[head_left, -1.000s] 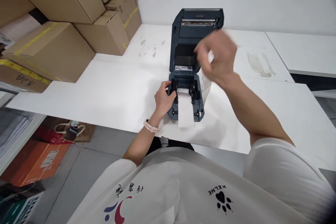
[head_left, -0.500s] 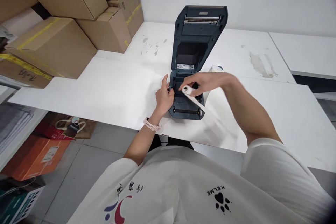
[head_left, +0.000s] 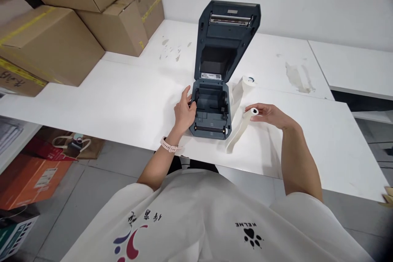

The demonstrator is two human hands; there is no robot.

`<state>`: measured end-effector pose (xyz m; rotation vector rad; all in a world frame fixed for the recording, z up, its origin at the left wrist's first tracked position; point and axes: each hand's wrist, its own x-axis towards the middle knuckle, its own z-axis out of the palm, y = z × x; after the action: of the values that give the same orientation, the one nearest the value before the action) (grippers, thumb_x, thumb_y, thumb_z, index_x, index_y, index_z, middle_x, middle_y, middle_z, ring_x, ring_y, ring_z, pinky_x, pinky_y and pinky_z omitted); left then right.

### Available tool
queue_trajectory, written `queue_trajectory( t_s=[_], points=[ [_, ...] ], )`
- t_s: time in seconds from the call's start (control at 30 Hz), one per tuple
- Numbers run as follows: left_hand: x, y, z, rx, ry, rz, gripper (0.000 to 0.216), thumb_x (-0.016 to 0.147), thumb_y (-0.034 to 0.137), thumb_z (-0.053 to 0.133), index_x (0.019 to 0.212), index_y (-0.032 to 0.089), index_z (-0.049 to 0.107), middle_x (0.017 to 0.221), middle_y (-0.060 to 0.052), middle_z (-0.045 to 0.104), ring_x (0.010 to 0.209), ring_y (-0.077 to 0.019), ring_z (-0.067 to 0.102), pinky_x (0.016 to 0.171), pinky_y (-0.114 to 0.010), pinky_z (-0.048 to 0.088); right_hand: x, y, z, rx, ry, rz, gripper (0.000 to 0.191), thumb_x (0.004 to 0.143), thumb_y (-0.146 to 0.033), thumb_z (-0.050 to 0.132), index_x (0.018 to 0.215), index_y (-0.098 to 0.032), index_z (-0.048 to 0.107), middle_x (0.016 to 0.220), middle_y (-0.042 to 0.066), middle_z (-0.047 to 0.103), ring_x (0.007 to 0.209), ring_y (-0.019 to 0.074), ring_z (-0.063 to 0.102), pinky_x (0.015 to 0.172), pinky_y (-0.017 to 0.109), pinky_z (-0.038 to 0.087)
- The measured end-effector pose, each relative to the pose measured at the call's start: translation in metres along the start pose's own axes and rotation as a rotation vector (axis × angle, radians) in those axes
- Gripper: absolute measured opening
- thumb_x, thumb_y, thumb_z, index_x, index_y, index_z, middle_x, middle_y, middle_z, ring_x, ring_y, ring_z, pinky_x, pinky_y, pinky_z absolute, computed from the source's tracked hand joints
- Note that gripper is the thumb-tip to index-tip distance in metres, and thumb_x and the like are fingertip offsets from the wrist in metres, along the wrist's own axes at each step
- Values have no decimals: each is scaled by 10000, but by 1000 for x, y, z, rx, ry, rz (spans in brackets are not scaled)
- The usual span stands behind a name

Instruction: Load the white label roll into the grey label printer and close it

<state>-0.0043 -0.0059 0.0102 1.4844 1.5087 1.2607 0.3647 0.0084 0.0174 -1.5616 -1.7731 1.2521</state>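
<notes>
Right hand: pinching small paper roll, loose strip trailing left.
Left hand: gripping printer by its left wall.
Printer: lid raised, left of pinched roll.
Second roll: beyond pinch.

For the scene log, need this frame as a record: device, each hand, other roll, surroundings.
device: dark printer, lid raised
left hand: at printer's left wall
right hand: holding small paper roll, right of printer
other roll: beyond the small one
surroundings: white table; stacked cardboard boxes at picture's upper left
</notes>
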Motion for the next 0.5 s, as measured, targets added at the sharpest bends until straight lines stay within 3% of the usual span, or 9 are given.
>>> queue_trajectory(
  t_s=[0.1, 0.17, 0.27, 0.37, 0.5],
  points=[
    [0, 0, 0, 3, 1, 10, 543, 939, 260, 636, 1471, 299, 536, 1233, -111, 802, 1241, -305, 728, 950, -401, 555, 15, 5, -17, 115, 174, -14, 624, 616, -568, 941, 1132, -272, 753, 1183, 95, 760, 1118, 288, 708, 1055, 490, 558],
    [1, 0, 1, 9, 14, 7, 546, 923, 256, 663, 1458, 299, 557, 1234, -113, 803, 1212, -310, 736, 961, -413, 552, 38, 5, -24, 137, 320, -31, 751, 560, -464, 971, 1237, -298, 693, 1251, 82, 730, 1233, 295, 676, 1130, 504, 517],
    [1, 1, 1, 22, 28, -3, 559, 914, 238, 670, 1458, 300, 559, 1238, -109, 804, 1187, -310, 742, 988, -431, 543, 81, 0, -17, 134, 313, -35, 959, 445, -371, 982, 1325, -281, 612, 1348, 88, 686, 1291, 315, 636, 1091, 504, 538],
    [1, 1, 1, 40, 21, -8, 568, 920, 229, 656, 1473, 301, 542, 1261, -114, 797, 1180, -308, 745, 1016, -443, 529, 108, -12, -3, 121, 286, -63, 767, 498, -473, 937, 1154, -191, 657, 1135, 124, 749, 1122, 313, 659, 928, 470, 570],
    [0, 1, 0, 53, 7, -12, 562, 937, 239, 638, 1486, 298, 530, 1285, -111, 791, 1217, -309, 737, 1005, -434, 536, 95, -39, -2, 15, 209, -211, 445, 782, -576, 763, 967, -178, 696, 857, 137, 747, 1057, 289, 649, 938, 443, 507]
  ],
)
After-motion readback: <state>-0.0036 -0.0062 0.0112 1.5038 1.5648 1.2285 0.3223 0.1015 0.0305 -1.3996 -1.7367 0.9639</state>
